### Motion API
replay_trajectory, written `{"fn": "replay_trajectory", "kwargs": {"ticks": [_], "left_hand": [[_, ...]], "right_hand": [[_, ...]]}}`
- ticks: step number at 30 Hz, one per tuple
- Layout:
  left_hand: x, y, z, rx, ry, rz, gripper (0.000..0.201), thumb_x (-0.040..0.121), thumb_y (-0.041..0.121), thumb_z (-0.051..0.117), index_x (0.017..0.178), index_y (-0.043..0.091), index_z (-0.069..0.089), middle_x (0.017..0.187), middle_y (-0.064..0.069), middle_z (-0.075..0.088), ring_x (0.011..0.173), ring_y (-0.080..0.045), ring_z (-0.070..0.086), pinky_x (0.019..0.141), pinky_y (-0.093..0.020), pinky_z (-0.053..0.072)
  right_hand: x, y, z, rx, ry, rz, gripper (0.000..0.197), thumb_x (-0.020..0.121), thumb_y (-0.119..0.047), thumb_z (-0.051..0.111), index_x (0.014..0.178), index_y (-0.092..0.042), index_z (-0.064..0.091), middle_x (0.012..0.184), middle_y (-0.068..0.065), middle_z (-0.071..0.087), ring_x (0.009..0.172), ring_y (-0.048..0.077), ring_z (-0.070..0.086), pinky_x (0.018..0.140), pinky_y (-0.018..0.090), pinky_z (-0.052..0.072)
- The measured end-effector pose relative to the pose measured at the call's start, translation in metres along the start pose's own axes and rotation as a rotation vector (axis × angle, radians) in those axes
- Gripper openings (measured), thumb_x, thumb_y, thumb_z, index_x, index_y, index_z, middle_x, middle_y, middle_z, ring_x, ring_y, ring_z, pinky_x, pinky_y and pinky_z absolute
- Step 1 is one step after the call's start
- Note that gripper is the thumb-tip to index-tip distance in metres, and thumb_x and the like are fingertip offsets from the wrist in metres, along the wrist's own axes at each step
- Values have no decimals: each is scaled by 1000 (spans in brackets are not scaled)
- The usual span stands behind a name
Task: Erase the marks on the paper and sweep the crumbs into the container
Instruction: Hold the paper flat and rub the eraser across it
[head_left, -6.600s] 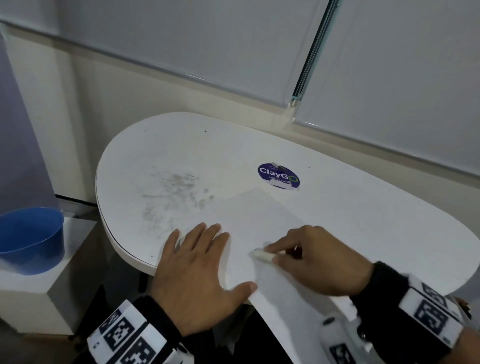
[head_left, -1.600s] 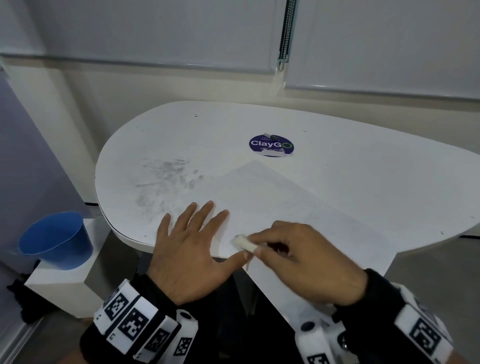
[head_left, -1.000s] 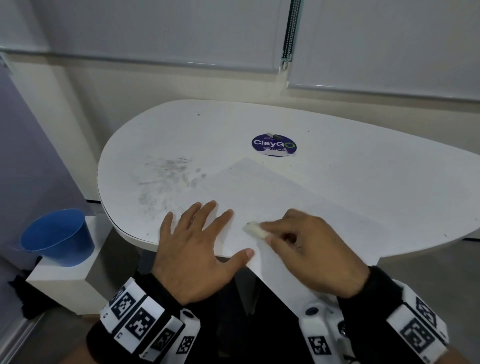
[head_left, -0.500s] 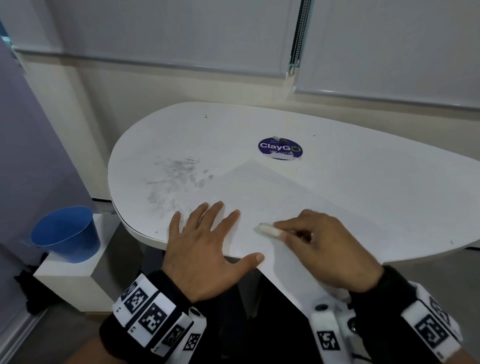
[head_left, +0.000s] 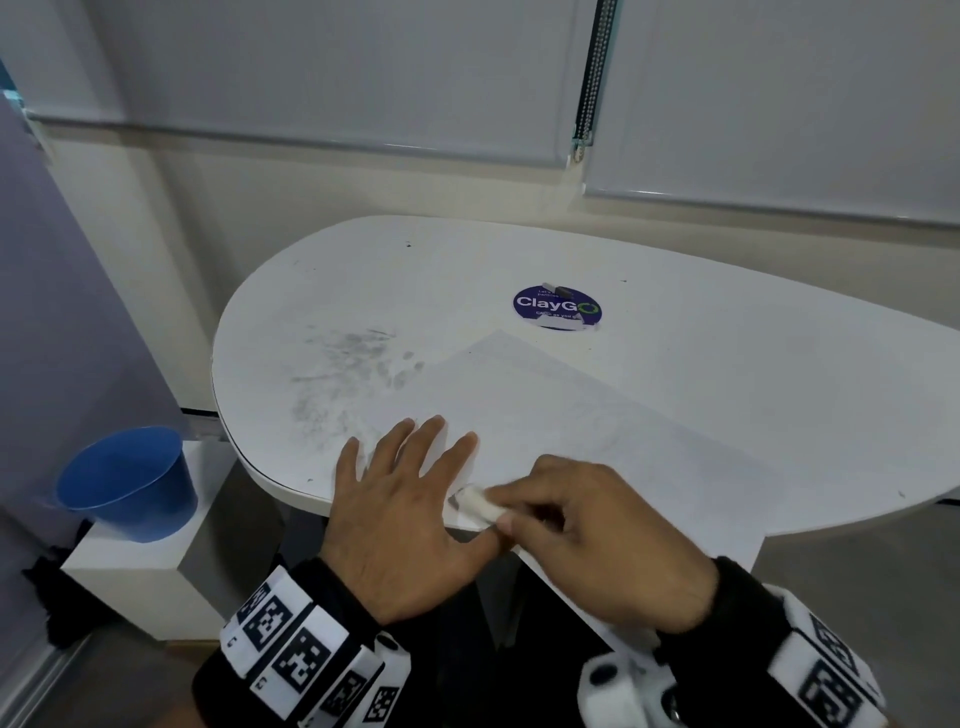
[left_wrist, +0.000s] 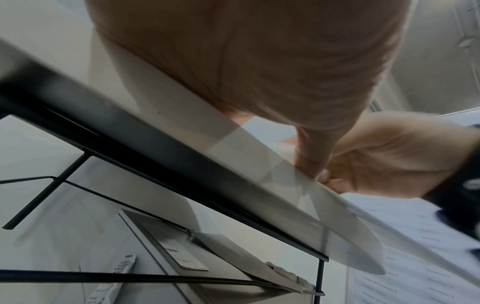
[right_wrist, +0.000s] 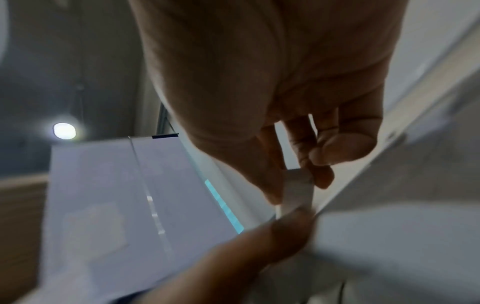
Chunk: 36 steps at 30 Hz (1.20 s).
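The right hand (head_left: 597, 525) pinches the white eraser (head_left: 475, 503) in curled fingers (right_wrist: 298, 144), now pulled back on the paper (head_left: 597, 415) to just beside the left hand's (head_left: 400, 514) thumb, nearer the tabletop (head_left: 363, 291) edge than half a second ago. The left hand stays flat, fingers spread, on the paper. The blue container (head_left: 124, 480) sits left of the tabletop, lower down.

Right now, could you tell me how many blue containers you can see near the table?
1. The blue container stands on a low white block beside and below the left end of the table, apart from both hands. Others may sit outside the views.
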<state>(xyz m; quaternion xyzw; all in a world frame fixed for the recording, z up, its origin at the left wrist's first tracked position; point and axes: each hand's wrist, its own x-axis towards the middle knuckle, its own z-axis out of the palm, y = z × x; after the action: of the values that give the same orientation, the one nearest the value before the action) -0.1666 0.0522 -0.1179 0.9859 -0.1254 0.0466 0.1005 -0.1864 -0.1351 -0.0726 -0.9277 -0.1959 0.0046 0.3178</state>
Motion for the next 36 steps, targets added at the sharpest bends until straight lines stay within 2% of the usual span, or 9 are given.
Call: {"fn": "replay_trajectory", "kwargs": {"ticks": [2, 6, 10, 15, 18, 20, 25, 32, 36], "left_hand": [[2, 0, 1, -22, 12, -4, 101, 67, 96, 8, 154, 45, 21, 165, 12, 13, 152, -12, 2, 121, -55, 3], [2, 0, 1, -6, 4, -1, 102, 66, 99, 12, 153, 46, 22, 165, 13, 12, 152, -12, 1, 121, -55, 1], [1, 0, 2, -50, 28, 4, 100, 69, 96, 11, 150, 42, 35, 162, 9, 26, 151, -16, 15, 119, -59, 11], [2, 0, 1, 18, -19, -11, 104, 65, 100, 8, 154, 47, 15, 165, 14, 5, 152, -12, -3, 121, -54, 0], [2, 1, -1, -39, 2, -7, 102, 68, 98, 8, 152, 42, 30, 164, 9, 20, 152, -16, 11, 119, -58, 8], [2, 0, -1, -23, -13, -9, 101, 69, 96, 10, 153, 42, 24, 165, 9, 15, 152, -15, 6, 120, -57, 5], [2, -1, 0, -24, -28, -18, 101, 66, 96, 8, 154, 47, 9, 166, 15, -1, 151, -10, -10, 120, -54, -7], [2, -1, 0, -14, -29, -14, 92, 71, 90, 3, 153, 50, 12, 166, 14, -3, 151, -11, -14, 120, -54, -7], [2, 1, -1, -21, -25, -28, 95, 70, 91, 3, 154, 48, 13, 166, 14, 0, 152, -11, -12, 121, -54, -5]], "right_hand": [[4, 2, -5, -23, -31, 6, 26, 95, -34, 57, 116, -41, 69, 84, -12, 55, 78, 1, 53, 72, 14, 39], [19, 19, -14, -112, 162, 134, 25, 95, -34, 55, 113, -36, 72, 86, -12, 57, 81, 3, 55, 74, 16, 40], [8, -4, -4, -13, -48, 17, 26, 94, -32, 56, 115, -41, 70, 85, -11, 57, 80, 4, 55, 77, 20, 44], [34, 11, -17, -120, 101, 146, 27, 95, -30, 56, 117, -32, 70, 88, -20, 52, 88, 2, 54, 79, 17, 36], [22, -5, -10, -62, -92, 42, 25, 94, -36, 57, 115, -40, 70, 84, -16, 56, 83, 0, 55, 76, 19, 40], [17, -3, -16, -15, -133, 40, 22, 93, -36, 59, 110, -41, 72, 87, -12, 62, 84, 1, 57, 80, 21, 44], [13, 43, -31, 30, 242, 211, 17, 90, -33, 63, 103, -34, 74, 83, -9, 66, 78, 4, 60, 76, 25, 44], [28, 56, -12, 285, 337, 274, 15, 91, -28, 64, 102, -29, 75, 78, -7, 67, 70, 8, 59, 68, 22, 45], [39, 54, -12, 382, 331, 260, 15, 90, -33, 65, 98, -28, 76, 82, 7, 70, 71, 19, 60, 70, 28, 46]]}}
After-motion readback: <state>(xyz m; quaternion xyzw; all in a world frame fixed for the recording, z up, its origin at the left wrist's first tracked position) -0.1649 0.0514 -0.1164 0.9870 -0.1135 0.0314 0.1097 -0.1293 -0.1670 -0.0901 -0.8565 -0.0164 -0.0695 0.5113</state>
